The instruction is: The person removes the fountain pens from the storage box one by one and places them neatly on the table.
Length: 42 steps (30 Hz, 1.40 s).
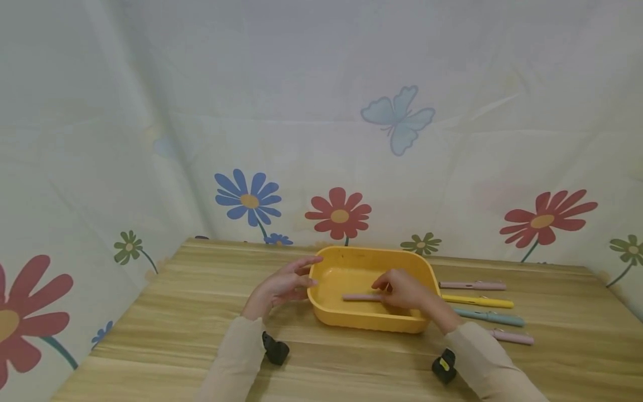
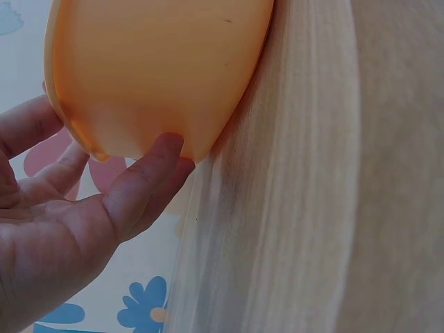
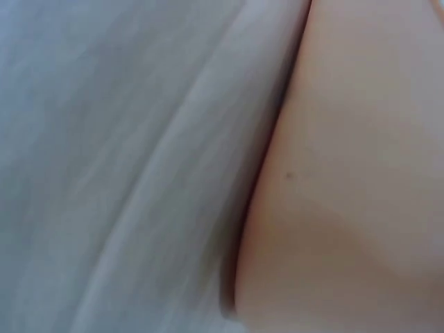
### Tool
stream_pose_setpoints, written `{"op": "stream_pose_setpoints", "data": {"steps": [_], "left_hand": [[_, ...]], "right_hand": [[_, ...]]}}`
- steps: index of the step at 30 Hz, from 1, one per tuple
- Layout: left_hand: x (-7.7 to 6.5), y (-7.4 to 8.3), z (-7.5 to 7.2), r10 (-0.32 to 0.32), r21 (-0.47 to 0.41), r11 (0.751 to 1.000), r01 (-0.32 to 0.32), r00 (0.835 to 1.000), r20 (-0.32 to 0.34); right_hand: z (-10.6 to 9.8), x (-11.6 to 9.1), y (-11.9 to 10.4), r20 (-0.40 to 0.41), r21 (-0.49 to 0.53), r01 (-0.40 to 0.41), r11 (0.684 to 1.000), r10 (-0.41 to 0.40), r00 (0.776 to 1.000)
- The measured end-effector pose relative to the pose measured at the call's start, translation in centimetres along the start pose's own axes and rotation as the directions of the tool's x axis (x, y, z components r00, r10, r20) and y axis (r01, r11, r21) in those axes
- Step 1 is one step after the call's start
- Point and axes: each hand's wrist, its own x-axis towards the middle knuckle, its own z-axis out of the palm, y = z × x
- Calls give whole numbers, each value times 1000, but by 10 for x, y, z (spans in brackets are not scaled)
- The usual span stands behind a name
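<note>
four pens (image 1: pixel 494 317) beside yellow box (image 1: pixel 366 320), left fingers (image 2: pixel 152 170) spread against it, right fingers (image 1: pixel 385 277) pinching pink pen (image 1: pixel 361 297)

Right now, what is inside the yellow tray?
Inside the yellow tray are a pink pen and the right hand, which hides one pen end and some tray floor.

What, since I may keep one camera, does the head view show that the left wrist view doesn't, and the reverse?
Only head: the right hand at a pink pen inside the yellow tray, plus four pens beside it.
Only left wrist: a small dark speck on the tray's outer wall.
Both: the left hand at the tray, the wooden table and flowered cloth.
</note>
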Motion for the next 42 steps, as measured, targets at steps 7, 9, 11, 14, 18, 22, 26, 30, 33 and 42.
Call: {"op": "stream_pose_setpoints", "data": {"steps": [7, 9, 11, 14, 18, 22, 26, 30, 33, 42], "left_hand": [[0, 1, 0, -1, -5, 1000, 1, 1000, -14], [1, 1, 0, -3, -10, 1000, 3, 1000, -18], [1, 1, 1, -9, -19, 1000, 8, 1000, -23], [1, 1, 1, -13, -22, 1000, 12, 999, -32], [0, 1, 0, -12, -13, 1000, 11, 999, -34], [-1, 1, 0, -11, -7, 1000, 11, 999, -31], [-2, 2, 1, -11, 0, 1000, 11, 1000, -26], [-2, 3, 1, -7, 4, 1000, 7, 1000, -20], [-2, 3, 2, -7, -5, 1000, 7, 1000, -19], [-3, 4, 2, -18, -16, 1000, 17, 999, -39]], "right_hand": [[-4, -2, 3, 23, -44, 36, 998, -35, 999], [-5, -2, 2, 22, -39, 54, 998, -54, 998], [-6, -2, 1, 23, -30, 71, 997, -70, 997], [-6, -2, 1, 28, -10, 78, 997, -78, 997], [-5, -2, 2, 30, -15, 68, 998, -68, 997], [-2, -1, 2, 17, -61, 55, 997, -54, 998], [-2, -1, 1, -1, -74, 36, 997, -36, 999], [-6, -4, -1, 37, -29, 2, 1000, -1, 999], [-9, -7, -6, 100, -20, -42, 999, 44, 994], [-8, -8, -8, 103, -8, -95, 995, 96, 990]]}}
